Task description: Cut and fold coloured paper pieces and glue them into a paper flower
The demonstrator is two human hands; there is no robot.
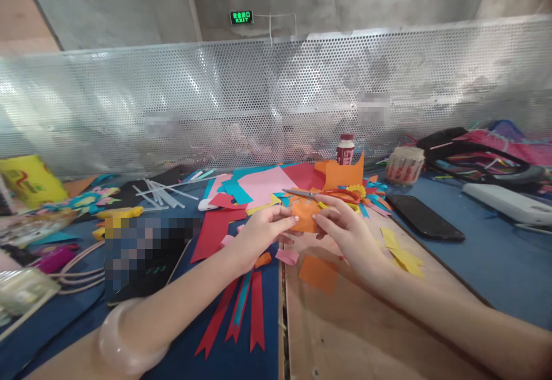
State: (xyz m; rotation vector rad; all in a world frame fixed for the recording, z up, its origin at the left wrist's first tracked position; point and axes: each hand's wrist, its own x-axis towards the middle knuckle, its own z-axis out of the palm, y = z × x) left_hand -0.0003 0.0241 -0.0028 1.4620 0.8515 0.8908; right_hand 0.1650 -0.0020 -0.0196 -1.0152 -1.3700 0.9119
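My left hand (259,233) and my right hand (345,227) meet over the table's middle, both pinching a small orange paper piece (304,217) between fingers and thumbs. Just behind the paper lie scissors (321,195) with orange-red handles, blade pointing left. A larger orange paper square (319,273) lies flat below my right wrist. A pale bracelet (118,345) circles my left forearm.
Coloured paper sheets (267,187) and red ribbon strips (248,311) litter the blue cloth. A black phone (425,217) lies to the right, yellow scraps (403,253) near it. A small bottle (345,149) and a cup (404,164) stand by the perforated metal screen (276,98).
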